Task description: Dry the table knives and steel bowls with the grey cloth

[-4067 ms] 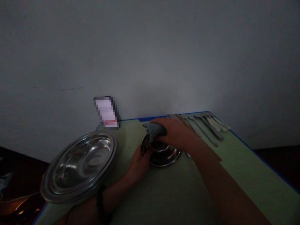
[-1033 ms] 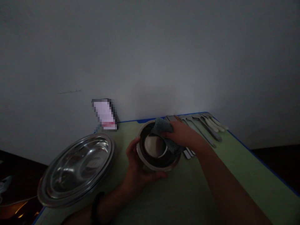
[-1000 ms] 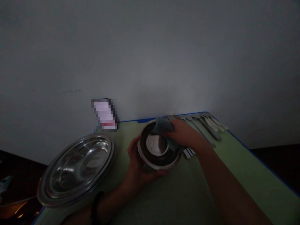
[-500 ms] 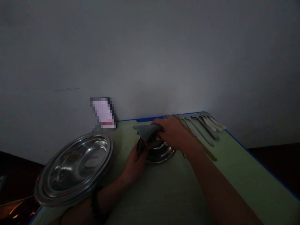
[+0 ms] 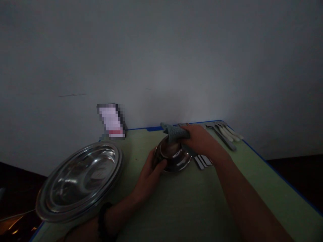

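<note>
A small steel bowl (image 5: 174,158) sits near the middle of the green table (image 5: 191,205). My left hand (image 5: 150,174) grips its near-left rim, fingers curled on the edge. My right hand (image 5: 202,141) is closed on a grey cloth (image 5: 174,132) and presses it against the bowl's far side. A dark band circles my left wrist.
A large steel plate (image 5: 79,181) overhangs the table's left edge. Several spoons and other cutlery (image 5: 224,132) lie in a row at the back right, more handles (image 5: 203,161) beside the bowl. A blurred card (image 5: 111,121) leans against the white wall.
The bowl, tilted up towards me a second ago, now lies low on the table. My right hand has moved the cloth from inside the bowl to its far outer side.
</note>
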A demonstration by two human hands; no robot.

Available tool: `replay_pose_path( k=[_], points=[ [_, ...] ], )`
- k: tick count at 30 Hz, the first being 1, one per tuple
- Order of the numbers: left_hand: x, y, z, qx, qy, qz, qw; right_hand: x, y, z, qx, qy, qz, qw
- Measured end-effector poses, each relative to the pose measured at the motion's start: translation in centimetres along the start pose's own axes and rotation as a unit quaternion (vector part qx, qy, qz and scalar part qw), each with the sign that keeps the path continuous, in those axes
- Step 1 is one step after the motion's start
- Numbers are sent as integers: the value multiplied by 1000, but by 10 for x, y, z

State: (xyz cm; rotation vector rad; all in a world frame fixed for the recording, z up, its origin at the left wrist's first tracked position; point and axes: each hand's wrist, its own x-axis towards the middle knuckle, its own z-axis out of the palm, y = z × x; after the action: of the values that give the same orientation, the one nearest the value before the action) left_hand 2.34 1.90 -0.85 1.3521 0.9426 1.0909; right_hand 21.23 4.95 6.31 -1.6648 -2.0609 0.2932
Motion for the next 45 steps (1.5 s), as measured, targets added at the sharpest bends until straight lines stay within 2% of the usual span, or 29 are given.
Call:
replay_pose_path(
  k=[5, 11, 17, 22, 26, 32, 36, 41, 45],
  points=[
    [1, -8, -4, -17, 7, -19, 1000, -5, -13, -4, 13, -42, -45, 998],
    [0, 0, 0, 23, 13, -26, 999, -8, -26, -3, 51, -20, -95, 994],
    [5, -3, -1, 27, 11, -25, 999, 1, -16, 9, -31, -17, -50, 998],
    [6, -2, -2, 0, 75, -23, 997, 5, -10, 15, -42, 21, -10, 999],
    [5, 2, 1, -49, 103, -50, 992, 5, -12, 14, -32, 20, 23, 999],
    [7, -4, -2, -79, 78, -69, 991, 1, -5, 8, -16, -22, 27, 999],
    [8, -9, -7, -90, 40, -66, 993, -2, -2, 1, -25, -20, 19, 999],
    [7, -9, -9, -70, 1, -19, 997, -2, -5, -1, -18, -45, 2, 999],
    [6, -2, -6, -33, 1, -26, 999, -1, -9, 1, 0, -54, -26, 998]
  ],
)
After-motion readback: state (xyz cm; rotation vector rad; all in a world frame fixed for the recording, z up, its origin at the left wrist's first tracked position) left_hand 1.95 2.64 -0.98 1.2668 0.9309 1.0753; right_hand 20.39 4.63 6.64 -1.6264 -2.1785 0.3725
